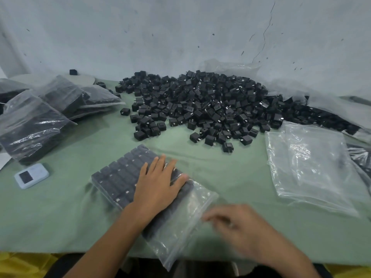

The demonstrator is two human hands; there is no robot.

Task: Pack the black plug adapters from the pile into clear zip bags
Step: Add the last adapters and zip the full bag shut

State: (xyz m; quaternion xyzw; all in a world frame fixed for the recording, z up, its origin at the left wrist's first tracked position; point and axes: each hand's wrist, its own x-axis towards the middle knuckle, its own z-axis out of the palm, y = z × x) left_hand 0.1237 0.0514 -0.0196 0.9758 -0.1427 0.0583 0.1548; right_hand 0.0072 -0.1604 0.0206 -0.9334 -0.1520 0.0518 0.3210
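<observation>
Head view: in the lower middle of the frame a clear zip bag (181,227) lies slantwise on the green tabletop (60,217), its upper-left part filled with neat rows of black plug adapters (120,177) and its lower-right end flat plastic reaching to the near edge. The left hand (158,183) lies flat on the packed rows, fingers straight and slightly spread, pressing on the bag from above. The right hand (241,227) is in the lower right, blurred, its fingertips at the right edge of the bag's flat end; I cannot tell whether they pinch the plastic or only touch it.

The loose pile of black plug adapters (210,103) spreads across the upper middle of the frame, against the pale wall (180,37), with strays scattered along its near side. A crumpled sheet of clear plastic (230,66) lies behind and to the right of the pile.

At the right, a stack of flat clear zip bags (309,163) rests on the tabletop. At the left, several filled bags (36,125) of adapters lie heaped and overlapping. Just below them, a small white device with a dark screen (31,175) lies on the cloth.
</observation>
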